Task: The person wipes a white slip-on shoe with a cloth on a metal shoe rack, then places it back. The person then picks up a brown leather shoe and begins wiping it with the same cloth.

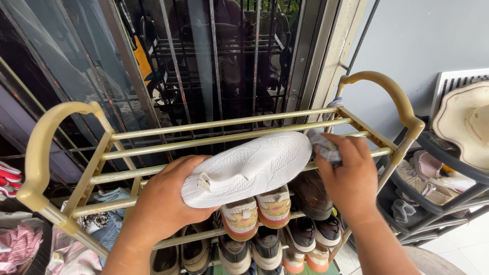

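Gold-coloured bars of the shoe rack [153, 133] run across in front of me, its top shelf bare on the left. My left hand [163, 196] grips the heel end of a white knit shoe [249, 168], fingers curled under it, holding it sole-side away just above the top bars. At the shoe's toe, my right hand [349, 178] is closed on a crumpled grey cloth [322, 145], pressed against the toe. Below, pairs of shoes [257, 209] fill the lower shelves.
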